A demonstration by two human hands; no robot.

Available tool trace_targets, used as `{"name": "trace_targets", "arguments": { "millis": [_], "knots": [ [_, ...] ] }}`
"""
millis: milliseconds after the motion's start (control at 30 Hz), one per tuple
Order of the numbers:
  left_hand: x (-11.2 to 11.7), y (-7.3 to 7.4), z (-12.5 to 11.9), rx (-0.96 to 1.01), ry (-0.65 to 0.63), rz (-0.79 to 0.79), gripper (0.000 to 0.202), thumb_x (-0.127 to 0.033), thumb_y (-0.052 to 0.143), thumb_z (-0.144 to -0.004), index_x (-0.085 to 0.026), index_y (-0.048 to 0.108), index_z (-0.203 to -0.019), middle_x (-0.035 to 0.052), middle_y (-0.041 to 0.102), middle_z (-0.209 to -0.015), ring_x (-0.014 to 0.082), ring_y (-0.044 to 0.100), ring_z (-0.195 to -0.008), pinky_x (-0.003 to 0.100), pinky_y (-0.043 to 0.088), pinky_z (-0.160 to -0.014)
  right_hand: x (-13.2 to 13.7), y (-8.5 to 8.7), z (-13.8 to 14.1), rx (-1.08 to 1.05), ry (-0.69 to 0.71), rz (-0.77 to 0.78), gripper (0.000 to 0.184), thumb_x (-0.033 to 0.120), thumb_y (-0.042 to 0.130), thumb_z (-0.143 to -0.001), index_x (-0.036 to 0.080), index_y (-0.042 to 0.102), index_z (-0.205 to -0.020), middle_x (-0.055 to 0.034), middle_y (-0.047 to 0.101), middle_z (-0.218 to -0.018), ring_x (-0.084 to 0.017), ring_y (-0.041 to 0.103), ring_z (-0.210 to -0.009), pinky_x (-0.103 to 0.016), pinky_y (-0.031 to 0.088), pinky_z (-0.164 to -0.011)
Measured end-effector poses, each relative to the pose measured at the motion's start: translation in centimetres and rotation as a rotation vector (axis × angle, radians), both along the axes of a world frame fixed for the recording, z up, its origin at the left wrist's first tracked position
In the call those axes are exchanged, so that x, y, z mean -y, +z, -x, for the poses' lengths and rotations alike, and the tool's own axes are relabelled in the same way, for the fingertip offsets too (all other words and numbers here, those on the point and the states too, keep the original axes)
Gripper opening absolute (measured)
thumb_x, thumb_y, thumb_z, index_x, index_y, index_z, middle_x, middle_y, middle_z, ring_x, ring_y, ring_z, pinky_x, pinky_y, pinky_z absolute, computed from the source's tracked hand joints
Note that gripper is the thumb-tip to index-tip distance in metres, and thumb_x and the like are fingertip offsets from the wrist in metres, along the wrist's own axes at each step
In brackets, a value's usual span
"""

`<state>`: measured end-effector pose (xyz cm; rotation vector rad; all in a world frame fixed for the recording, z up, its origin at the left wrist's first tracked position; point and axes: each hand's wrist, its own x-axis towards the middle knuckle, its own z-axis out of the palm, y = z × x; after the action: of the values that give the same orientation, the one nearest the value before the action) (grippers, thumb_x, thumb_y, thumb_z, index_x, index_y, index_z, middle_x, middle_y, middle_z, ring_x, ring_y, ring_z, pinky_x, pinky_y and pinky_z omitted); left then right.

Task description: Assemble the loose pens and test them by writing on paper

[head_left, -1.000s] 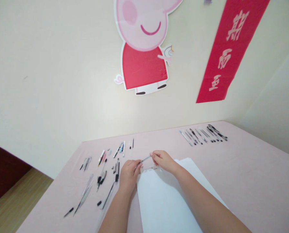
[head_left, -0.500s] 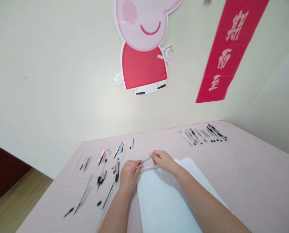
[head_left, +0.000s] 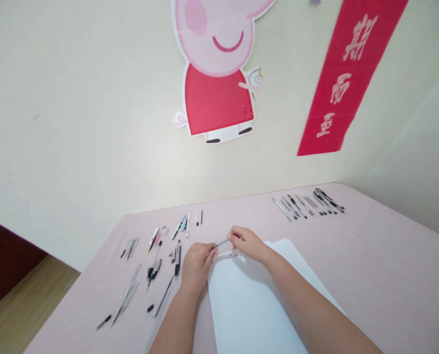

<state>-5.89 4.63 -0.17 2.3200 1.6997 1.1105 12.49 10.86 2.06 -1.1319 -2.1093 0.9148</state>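
Observation:
Between my two hands runs a thin greyish pen refill [head_left: 222,242], slanting up to the right. My left hand [head_left: 198,261] is closed on its darker lower end. The fingertips of my right hand [head_left: 247,242] pinch its upper end. Just beneath, a white pen barrel with small markings [head_left: 226,255] lies along the far edge of a white sheet of paper [head_left: 252,305]; I cannot tell whether a finger touches it. My right forearm crosses above the paper, and my left forearm is beside its left edge.
Loose pen parts, including a black-gripped barrel [head_left: 177,263], a black cap [head_left: 150,308] and a long refill [head_left: 164,296], are scattered left on the pink tabletop [head_left: 382,265]. A row of pens [head_left: 304,206] lies at the back right. Behind rises a wall [head_left: 94,123].

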Motion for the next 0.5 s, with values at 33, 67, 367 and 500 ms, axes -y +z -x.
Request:
{"name": "trace_targets", "arguments": {
  "millis": [33,67,367,500],
  "knots": [
    [0.01,0.00,0.00,0.001,0.000,0.001,0.022,-0.031,0.048,-0.083,-0.019,0.064,-0.091,0.0053,0.067,-0.079,0.0187,0.058,-0.077,0.035,0.046,-0.071,-0.02,-0.02,0.00,-0.006,0.011,-0.002,0.023,0.028,0.042,-0.083,0.017,0.049,-0.063,0.0026,0.053,-0.056,-0.010,0.048,-0.054,-0.019,0.031,-0.052],
    [0.00,0.01,-0.01,0.002,-0.001,0.001,0.022,-0.031,0.048,-0.083,-0.019,0.064,-0.090,0.0053,0.067,-0.079,0.0187,0.058,-0.077,0.035,0.046,-0.071,-0.03,-0.05,0.00,-0.008,0.022,0.002,0.023,0.026,0.042,-0.083,0.017,0.049,-0.063,0.0027,0.053,-0.056,-0.010,0.049,-0.054,-0.019,0.031,-0.052],
    [-0.11,-0.04,-0.03,0.003,-0.008,-0.016,0.021,-0.031,0.048,-0.083,-0.019,0.064,-0.090,0.0055,0.067,-0.078,0.0184,0.058,-0.076,0.034,0.046,-0.071,-0.08,-0.44,0.00,-0.003,-0.004,0.043,0.037,0.037,0.036,-0.087,0.017,0.048,-0.058,0.0024,0.050,-0.051,-0.010,0.047,-0.050,-0.020,0.031,-0.050],
    [-0.11,-0.14,0.00,0.002,-0.001,-0.006,0.022,-0.031,0.048,-0.083,-0.018,0.064,-0.090,0.0059,0.067,-0.078,0.0187,0.058,-0.077,0.035,0.045,-0.071,-0.29,-0.71,-0.09,-0.023,0.023,0.000,0.021,0.027,0.041,-0.084,0.018,0.048,-0.066,0.0035,0.052,-0.056,-0.010,0.049,-0.055,-0.019,0.031,-0.052]
  ]
}}
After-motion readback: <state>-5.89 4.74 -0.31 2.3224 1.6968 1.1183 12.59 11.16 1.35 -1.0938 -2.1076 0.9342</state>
